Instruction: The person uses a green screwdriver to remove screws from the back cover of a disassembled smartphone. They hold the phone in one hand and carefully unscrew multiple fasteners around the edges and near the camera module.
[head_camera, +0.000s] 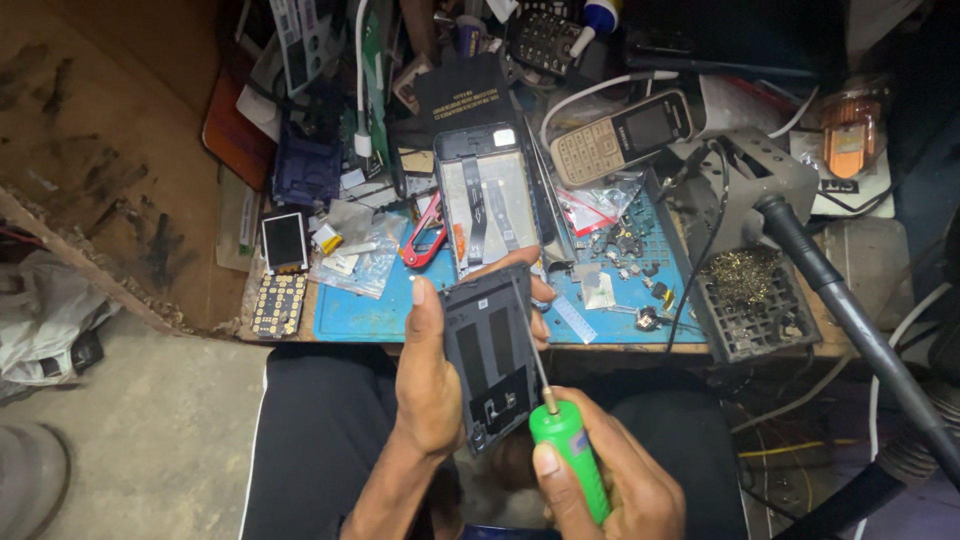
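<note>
The dark phone back panel (492, 352) sits above the person's lap, just in front of the bench edge, inner face up toward the camera. Its long axis runs from the top edge near the blue work mat (350, 312) down and slightly right toward the body. The left hand (432, 375) grips it along the left side, thumb lying up that edge and fingers wrapped behind, with fingertips (541, 292) showing at the upper right corner; these fingers are clamped on the panel.

The right hand (610, 485) lies below and to the right of the panel, closed around the green handle of a screwdriver (566, 440). Its thin shaft slants up and left across the panel's right half, with the tip reaching the upper part of the inner face; whether the tip touches a screw is too small to tell. So the panel lies up and left of the right hand's fingers, and the left hand is the nearer one, already holding it.

On the mat beyond lie an opened phone frame (490, 200) with ribbon cables, red-handled pliers (425, 235), loose small parts (625, 245) and clear bags. Further back rests a beige keypad phone (620, 135). To the right stands a grey holder with brass wool (745, 280), and a small screen (284, 241) lies at the left
</note>
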